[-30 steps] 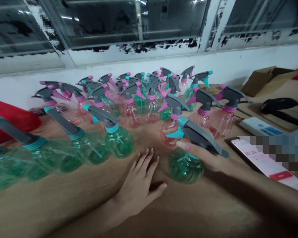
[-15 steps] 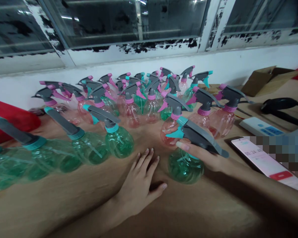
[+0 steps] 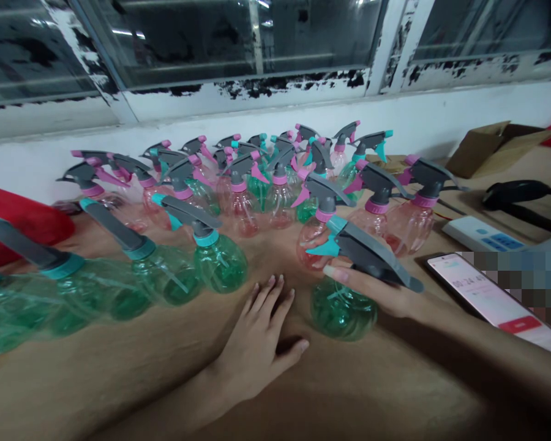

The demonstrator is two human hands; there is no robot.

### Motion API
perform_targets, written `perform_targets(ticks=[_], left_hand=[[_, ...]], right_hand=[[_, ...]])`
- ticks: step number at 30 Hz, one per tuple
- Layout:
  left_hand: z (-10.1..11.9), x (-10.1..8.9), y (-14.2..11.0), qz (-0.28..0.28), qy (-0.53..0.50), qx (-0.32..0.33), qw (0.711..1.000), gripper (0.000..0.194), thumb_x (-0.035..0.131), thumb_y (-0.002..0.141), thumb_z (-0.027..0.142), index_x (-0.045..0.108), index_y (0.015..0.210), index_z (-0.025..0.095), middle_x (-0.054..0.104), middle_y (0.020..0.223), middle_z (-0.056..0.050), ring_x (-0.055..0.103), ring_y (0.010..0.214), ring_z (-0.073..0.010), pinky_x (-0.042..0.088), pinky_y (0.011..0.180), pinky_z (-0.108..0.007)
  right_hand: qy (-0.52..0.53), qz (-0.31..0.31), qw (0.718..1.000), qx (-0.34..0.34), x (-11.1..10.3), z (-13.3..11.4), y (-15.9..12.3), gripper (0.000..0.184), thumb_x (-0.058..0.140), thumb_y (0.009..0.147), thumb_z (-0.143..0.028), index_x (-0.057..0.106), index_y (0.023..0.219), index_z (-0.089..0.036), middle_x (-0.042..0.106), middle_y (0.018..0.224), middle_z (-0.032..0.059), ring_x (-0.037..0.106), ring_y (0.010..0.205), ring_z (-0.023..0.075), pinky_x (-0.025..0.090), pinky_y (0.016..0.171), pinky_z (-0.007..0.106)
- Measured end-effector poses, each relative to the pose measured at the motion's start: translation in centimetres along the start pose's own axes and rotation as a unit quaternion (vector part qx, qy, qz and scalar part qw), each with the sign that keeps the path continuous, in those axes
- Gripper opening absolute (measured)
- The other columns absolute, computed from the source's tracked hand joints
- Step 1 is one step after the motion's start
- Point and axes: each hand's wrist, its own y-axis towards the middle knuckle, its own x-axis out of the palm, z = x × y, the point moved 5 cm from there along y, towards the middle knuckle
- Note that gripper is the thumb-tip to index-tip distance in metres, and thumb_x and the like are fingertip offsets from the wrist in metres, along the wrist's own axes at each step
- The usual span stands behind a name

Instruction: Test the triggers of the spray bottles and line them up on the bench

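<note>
Gripping a green spray bottle (image 3: 343, 309) beneath its grey-and-turquoise trigger head, my right hand (image 3: 390, 295) is right of centre on the worktop (image 3: 239, 419). My left hand (image 3: 257, 343) lies palm down nearby, fingers slightly spread. Pink-collared and turquoise-collared spray bottles (image 3: 244, 211) crowd toward the back edge; a phone (image 3: 491, 294) lies toward the right edge.

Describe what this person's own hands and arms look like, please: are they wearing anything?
Nothing that I can see. The left hand has no glove, ring or watch, and its nails look fairly short. The right hand is gloveless too, with one long nail showing; some of its fingers are hidden. No sleeve, bracelet or marking shows at either wrist.
</note>
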Motion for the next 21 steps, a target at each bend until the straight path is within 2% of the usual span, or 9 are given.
perform_targets(ticks=[9,15,21], left_hand=[[0.0,0.0,0.1,-0.006,-0.005,-0.003,1.000,0.067,0.053,0.089,0.051,0.037,0.139,0.009,0.026,0.150,-0.018,0.022,0.138,-0.0317,0.026,0.108,-0.050],[0.0,0.0,0.0,0.003,-0.011,0.001,1.000,0.066,0.051,0.090,0.052,0.036,0.139,0.011,0.025,0.151,-0.016,0.021,0.138,-0.0311,0.026,0.108,-0.051],[0.0,-0.1,0.0,-0.001,-0.013,-0.002,1.000,0.068,0.053,0.089,0.052,0.036,0.139,0.010,0.027,0.150,-0.017,0.022,0.138,-0.0318,0.026,0.109,-0.050]], right_hand=[[0.014,-0.017,0.999,0.024,0.2,1.0,-0.4,0.031,0.056,0.087,-0.038,0.055,0.116,-0.026,0.063,0.103,0.0038,0.064,0.090,0.0190,0.052,0.084,0.034],[0.018,-0.017,0.999,0.031,0.2,1.0,-0.4,0.029,0.056,0.087,-0.039,0.056,0.114,-0.028,0.061,0.097,0.0033,0.061,0.098,0.0229,0.051,0.086,0.038],[0.003,-0.019,0.999,0.044,0.1,1.1,-0.5,0.030,0.055,0.087,-0.039,0.056,0.116,-0.030,0.063,0.100,0.0033,0.061,0.095,0.0237,0.051,0.082,0.038]])
